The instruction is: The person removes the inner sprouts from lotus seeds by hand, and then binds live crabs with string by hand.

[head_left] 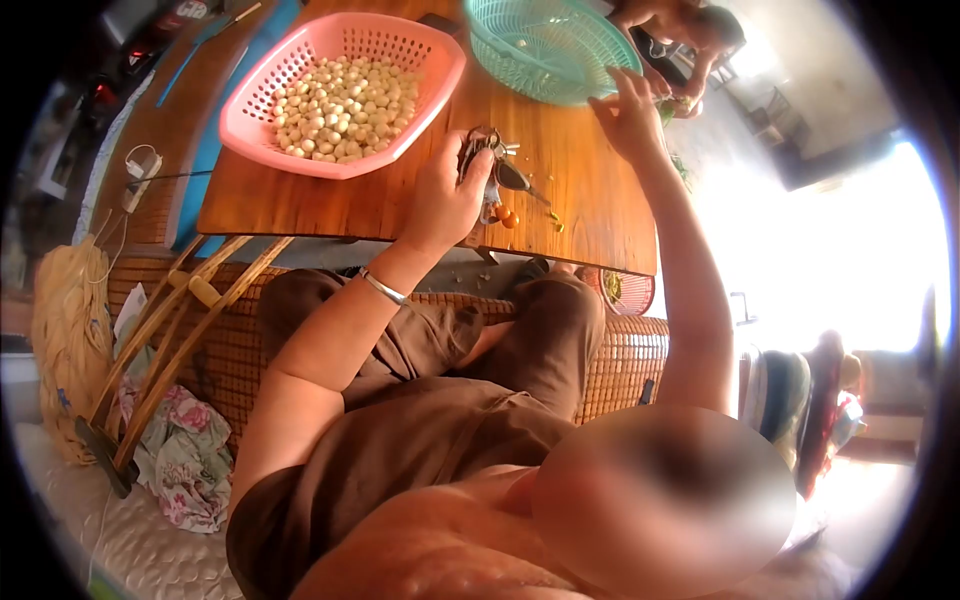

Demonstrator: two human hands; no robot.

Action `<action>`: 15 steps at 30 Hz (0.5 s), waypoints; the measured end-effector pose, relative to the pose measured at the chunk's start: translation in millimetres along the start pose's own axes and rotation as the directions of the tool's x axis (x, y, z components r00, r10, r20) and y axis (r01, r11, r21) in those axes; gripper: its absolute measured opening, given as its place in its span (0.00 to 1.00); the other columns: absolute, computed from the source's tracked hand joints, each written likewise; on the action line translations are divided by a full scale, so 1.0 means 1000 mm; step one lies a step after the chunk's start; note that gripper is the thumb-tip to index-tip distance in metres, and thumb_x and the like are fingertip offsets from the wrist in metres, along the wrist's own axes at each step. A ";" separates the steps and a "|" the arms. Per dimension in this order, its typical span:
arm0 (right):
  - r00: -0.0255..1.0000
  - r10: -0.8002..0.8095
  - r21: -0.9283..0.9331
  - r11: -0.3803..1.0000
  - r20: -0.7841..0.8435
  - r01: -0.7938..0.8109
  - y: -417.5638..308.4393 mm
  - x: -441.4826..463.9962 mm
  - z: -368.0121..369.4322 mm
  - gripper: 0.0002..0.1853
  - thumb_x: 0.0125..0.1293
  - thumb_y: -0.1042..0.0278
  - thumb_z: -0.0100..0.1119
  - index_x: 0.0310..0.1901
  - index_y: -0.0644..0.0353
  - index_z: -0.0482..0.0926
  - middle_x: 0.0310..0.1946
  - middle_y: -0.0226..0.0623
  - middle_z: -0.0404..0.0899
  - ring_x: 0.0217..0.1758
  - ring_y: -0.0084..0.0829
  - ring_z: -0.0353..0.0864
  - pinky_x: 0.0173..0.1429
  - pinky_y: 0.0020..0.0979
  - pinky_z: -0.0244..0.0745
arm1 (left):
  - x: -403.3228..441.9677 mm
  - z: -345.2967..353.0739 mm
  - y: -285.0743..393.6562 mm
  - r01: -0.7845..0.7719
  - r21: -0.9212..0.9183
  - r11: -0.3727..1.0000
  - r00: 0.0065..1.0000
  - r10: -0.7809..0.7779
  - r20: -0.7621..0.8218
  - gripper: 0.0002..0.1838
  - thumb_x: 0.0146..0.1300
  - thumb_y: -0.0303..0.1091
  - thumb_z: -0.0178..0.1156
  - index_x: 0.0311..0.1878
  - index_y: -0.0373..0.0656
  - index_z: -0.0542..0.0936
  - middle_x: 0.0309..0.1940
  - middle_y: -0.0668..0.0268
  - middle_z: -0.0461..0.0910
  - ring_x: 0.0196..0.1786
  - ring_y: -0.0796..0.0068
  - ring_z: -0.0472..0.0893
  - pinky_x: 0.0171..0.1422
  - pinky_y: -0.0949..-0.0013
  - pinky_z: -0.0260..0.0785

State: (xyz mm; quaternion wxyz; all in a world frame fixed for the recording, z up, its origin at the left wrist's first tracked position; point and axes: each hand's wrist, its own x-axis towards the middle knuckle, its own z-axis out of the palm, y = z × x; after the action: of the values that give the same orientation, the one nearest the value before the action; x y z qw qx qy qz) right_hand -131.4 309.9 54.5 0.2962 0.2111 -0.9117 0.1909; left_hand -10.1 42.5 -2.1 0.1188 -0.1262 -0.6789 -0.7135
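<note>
At the near edge of the table (590, 205), your left hand (450, 190) is closed around a bunch of metal pieces, seemingly keys (482, 148), with two small orange balls (507, 217) just beside it. Your right hand (632, 118) is raised by the rim of the green basket (545, 60), fingers parted with nothing visible between them; you cannot tell from here whether they touch it. The pale nuts (340, 110) lie heaped in the pink basket (385, 160), to your left on the table. Going by that heap, a good share looks done; how much is left cannot be told. A few yellow-green scraps (558, 225) lie right of the keys.
</note>
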 end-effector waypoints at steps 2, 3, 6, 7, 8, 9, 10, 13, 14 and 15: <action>0.975 0.062 -0.041 0.997 -0.214 -0.072 -0.029 -0.012 -0.004 0.12 0.65 0.67 0.62 0.48 0.60 0.78 0.42 0.45 0.79 0.33 0.35 0.86 0.37 0.36 0.81 | 0.002 -0.001 -0.010 -0.048 0.031 0.998 0.999 0.049 -0.013 0.12 0.73 0.35 0.55 0.51 0.36 0.75 0.35 0.70 0.78 0.38 0.84 0.75 0.44 0.75 0.69; 0.976 0.061 -0.039 0.997 -0.211 -0.071 -0.031 -0.020 0.001 0.12 0.65 0.67 0.62 0.48 0.60 0.78 0.42 0.45 0.79 0.33 0.35 0.86 0.37 0.36 0.81 | 0.003 0.000 -0.012 -0.095 0.060 0.994 0.995 0.096 -0.024 0.12 0.74 0.35 0.54 0.51 0.36 0.75 0.35 0.70 0.78 0.39 0.83 0.74 0.45 0.76 0.69; 0.957 0.239 0.306 0.935 -0.165 -0.181 -0.063 -0.049 0.008 0.05 0.67 0.73 0.58 0.42 0.62 0.79 0.34 0.40 0.79 0.30 0.30 0.86 0.32 0.28 0.80 | 0.002 0.000 -0.005 -0.080 0.047 0.996 0.996 0.082 -0.029 0.13 0.74 0.36 0.53 0.51 0.35 0.75 0.36 0.70 0.78 0.39 0.82 0.75 0.45 0.75 0.69; 0.949 0.288 0.383 0.897 -0.131 -0.220 -0.071 -0.055 0.013 0.05 0.68 0.73 0.58 0.41 0.63 0.79 0.33 0.39 0.80 0.30 0.26 0.85 0.34 0.26 0.79 | 0.002 0.000 -0.007 -0.079 0.054 0.995 0.996 0.080 -0.029 0.13 0.74 0.36 0.53 0.51 0.35 0.75 0.36 0.70 0.78 0.39 0.82 0.75 0.45 0.75 0.69; 0.937 0.340 0.474 0.841 -0.085 -0.262 -0.076 -0.059 0.020 0.05 0.68 0.73 0.57 0.42 0.64 0.79 0.32 0.37 0.81 0.30 0.25 0.85 0.34 0.25 0.79 | 0.002 0.001 -0.011 -0.087 0.029 0.996 0.995 0.089 -0.047 0.13 0.74 0.36 0.53 0.51 0.35 0.75 0.37 0.66 0.79 0.40 0.78 0.77 0.46 0.72 0.70; 0.922 0.385 0.558 0.773 -0.034 -0.302 -0.080 -0.062 0.026 0.06 0.69 0.73 0.57 0.42 0.65 0.79 0.31 0.36 0.82 0.30 0.23 0.85 0.35 0.24 0.78 | 0.003 0.001 -0.014 -0.097 0.004 0.995 0.993 0.097 -0.065 0.13 0.74 0.36 0.53 0.51 0.35 0.75 0.37 0.61 0.80 0.40 0.73 0.79 0.47 0.70 0.71; 0.914 0.405 0.609 0.726 -0.002 -0.320 -0.082 -0.064 0.031 0.07 0.70 0.72 0.56 0.43 0.65 0.80 0.29 0.34 0.82 0.30 0.20 0.83 0.34 0.21 0.75 | 0.004 0.001 -0.017 -0.094 0.012 0.995 0.993 0.095 -0.064 0.13 0.74 0.36 0.53 0.51 0.35 0.75 0.37 0.61 0.80 0.40 0.73 0.79 0.47 0.70 0.71; 0.906 0.412 0.766 0.550 0.097 -0.332 -0.086 -0.059 0.032 0.09 0.72 0.71 0.53 0.42 0.67 0.80 0.29 0.33 0.80 0.29 0.21 0.79 0.34 0.22 0.71 | 0.004 -0.002 -0.021 0.014 -0.074 0.997 0.996 -0.020 -0.090 0.13 0.74 0.36 0.53 0.50 0.35 0.76 0.37 0.63 0.80 0.40 0.76 0.77 0.48 0.71 0.70; 0.912 0.392 0.784 0.526 0.121 -0.330 -0.088 -0.056 0.030 0.11 0.74 0.68 0.51 0.42 0.68 0.79 0.28 0.32 0.78 0.29 0.21 0.77 0.35 0.22 0.70 | 0.004 -0.004 -0.020 -0.002 -0.053 0.999 0.996 -0.003 -0.088 0.13 0.74 0.35 0.53 0.50 0.35 0.76 0.38 0.64 0.79 0.41 0.76 0.77 0.48 0.71 0.70; 0.914 0.386 0.788 0.520 0.128 -0.329 -0.092 -0.051 0.027 0.11 0.74 0.68 0.51 0.42 0.68 0.79 0.28 0.32 0.78 0.29 0.21 0.77 0.35 0.22 0.70 | 0.006 -0.005 -0.017 -0.019 -0.032 0.999 0.996 0.017 -0.083 0.12 0.74 0.35 0.53 0.50 0.34 0.76 0.38 0.65 0.79 0.41 0.77 0.77 0.49 0.72 0.70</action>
State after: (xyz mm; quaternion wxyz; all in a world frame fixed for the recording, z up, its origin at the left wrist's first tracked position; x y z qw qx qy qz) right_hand -59.9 234.0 23.3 0.1537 0.1227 -0.7432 0.6395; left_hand -22.0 38.3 -16.6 0.1512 -0.1045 -0.6603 -0.7281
